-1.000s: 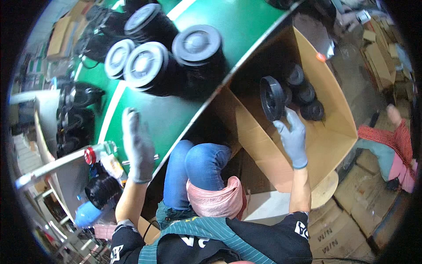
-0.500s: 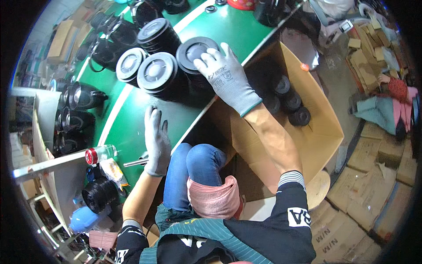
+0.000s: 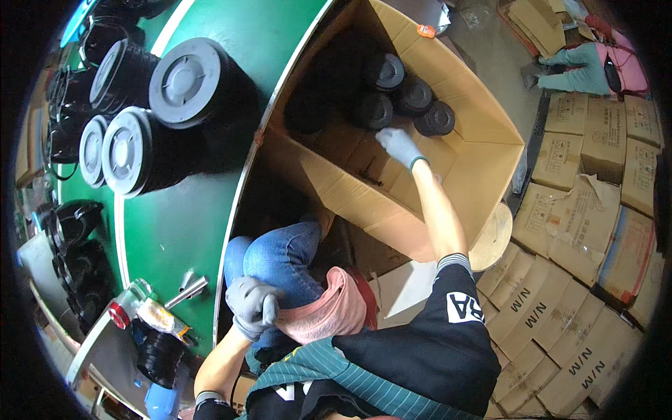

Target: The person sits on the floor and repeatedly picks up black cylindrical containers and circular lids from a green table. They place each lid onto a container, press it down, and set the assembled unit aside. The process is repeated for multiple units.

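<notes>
Inside the open cardboard box (image 3: 483, 161) at my right, my right hand (image 3: 401, 146) wears a grey glove. Its fingers are closed and touch no stack that I can make out; what they hold, if anything, is hidden. Just beyond it stand several dark stacks of round black parts (image 3: 435, 117) on the box floor. My left hand (image 3: 253, 308), gloved too, is curled closed over my thigh beside a pink cloth (image 3: 325, 311); anything inside its fingers is hidden. More black round stacks with grey ribbed tops (image 3: 185, 82) stand on the green table (image 3: 189, 231).
A clear bottle with a red cap (image 3: 120, 313) and a metal tube (image 3: 187, 290) lie at the table's near end. Black jug-like vessels (image 3: 77, 217) line the left side. Flattened and stacked cartons (image 3: 560, 217) cover the right, where another person (image 3: 595, 66) stands.
My right hand has gone from a stack top on the table into the box. My left hand has moved from the table edge to my lap and curled. The view has turned right.
</notes>
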Demonstrator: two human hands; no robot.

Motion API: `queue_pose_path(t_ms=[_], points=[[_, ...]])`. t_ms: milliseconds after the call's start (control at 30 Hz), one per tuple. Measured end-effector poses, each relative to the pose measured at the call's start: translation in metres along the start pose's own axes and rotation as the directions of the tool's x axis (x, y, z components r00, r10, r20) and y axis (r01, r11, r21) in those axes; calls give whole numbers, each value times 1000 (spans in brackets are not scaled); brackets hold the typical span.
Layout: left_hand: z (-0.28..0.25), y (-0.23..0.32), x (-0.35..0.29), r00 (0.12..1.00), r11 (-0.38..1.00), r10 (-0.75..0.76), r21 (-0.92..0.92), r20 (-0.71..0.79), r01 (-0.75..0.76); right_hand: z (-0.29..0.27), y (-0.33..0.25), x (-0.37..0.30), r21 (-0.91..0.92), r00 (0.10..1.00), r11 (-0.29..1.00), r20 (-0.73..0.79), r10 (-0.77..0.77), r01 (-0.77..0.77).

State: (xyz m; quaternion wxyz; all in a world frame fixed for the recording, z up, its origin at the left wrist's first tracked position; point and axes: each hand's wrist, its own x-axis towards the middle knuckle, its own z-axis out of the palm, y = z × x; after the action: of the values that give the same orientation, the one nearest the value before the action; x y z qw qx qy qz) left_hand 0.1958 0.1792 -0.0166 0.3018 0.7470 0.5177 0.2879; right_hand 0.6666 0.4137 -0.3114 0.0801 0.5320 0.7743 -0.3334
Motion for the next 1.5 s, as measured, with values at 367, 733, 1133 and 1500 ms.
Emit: queue_pose_path(t_ms=[367, 733, 1133, 1500], points=[[-8, 7, 17, 987, 994, -33, 108, 156, 17, 108, -60, 104, -361, 959, 906, 250, -134, 221], [102, -39, 255, 894, 917, -121, 393, 431, -66, 108, -83, 204, -116, 966, 990, -252, 52, -83], [260, -174, 329, 568, 558, -675, 829, 470, -23, 131, -82, 196, 50, 955, 996, -284, 83, -72], [159, -45, 295, 927, 786, -153, 611, 342, -96, 33, -89, 25, 872, 946, 490, -153, 284, -6]])
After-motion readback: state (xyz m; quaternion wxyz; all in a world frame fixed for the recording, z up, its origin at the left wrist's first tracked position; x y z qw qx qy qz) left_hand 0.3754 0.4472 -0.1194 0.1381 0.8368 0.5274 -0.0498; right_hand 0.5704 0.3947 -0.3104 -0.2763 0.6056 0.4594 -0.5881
